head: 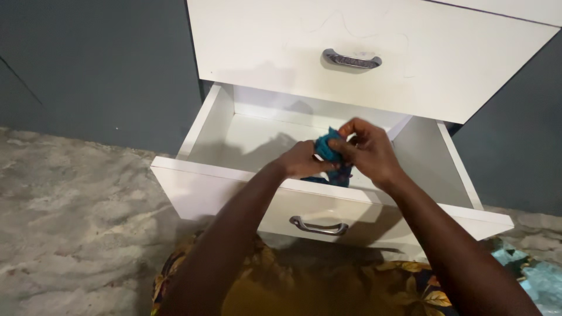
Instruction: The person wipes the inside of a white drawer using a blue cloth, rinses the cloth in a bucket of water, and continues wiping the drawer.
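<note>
A small teal-blue cloth (328, 147) is bunched between both my hands, just above the inside of a pulled-out white drawer (234, 137). My left hand (303, 160) grips its lower left side. Fingers of my right hand (366, 149) pinch the cloth's top and right side. Part of the cloth hangs down toward the drawer's front edge (193, 169). The drawer floor that shows is bare white.
Above the open drawer is a shut white drawer with a metal handle (351, 59). The open drawer's front carries a similar handle (319, 226). A dark grey wall (88, 64) stands behind, mottled grey floor (70, 222) at left, patterned fabric (351, 287) below, light blue plastic (538, 275) at right.
</note>
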